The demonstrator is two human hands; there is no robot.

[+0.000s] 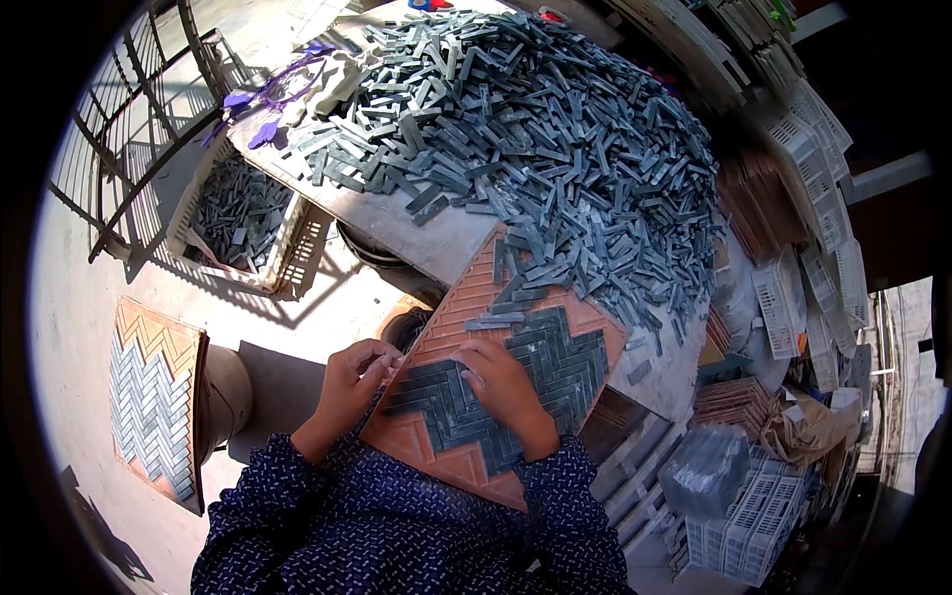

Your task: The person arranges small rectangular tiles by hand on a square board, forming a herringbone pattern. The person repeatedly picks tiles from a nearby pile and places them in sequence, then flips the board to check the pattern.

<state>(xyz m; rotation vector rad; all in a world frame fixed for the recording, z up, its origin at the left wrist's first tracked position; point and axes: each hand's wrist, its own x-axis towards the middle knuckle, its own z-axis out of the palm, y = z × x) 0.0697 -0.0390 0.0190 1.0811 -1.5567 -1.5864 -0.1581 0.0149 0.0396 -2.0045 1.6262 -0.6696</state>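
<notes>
Left hand [355, 379] grips the left edge of the orange mould board [496, 387], fingers curled around it, wrist bent inward. Right hand [501, 382] lies palm-down on the board, fingers loosely bent, pressing on the grey herringbone strips [516, 372]; no piece visibly pinched. Board tilts from the lap up onto the table [397, 223] edge, below the heap of grey strips [535, 129].
</notes>
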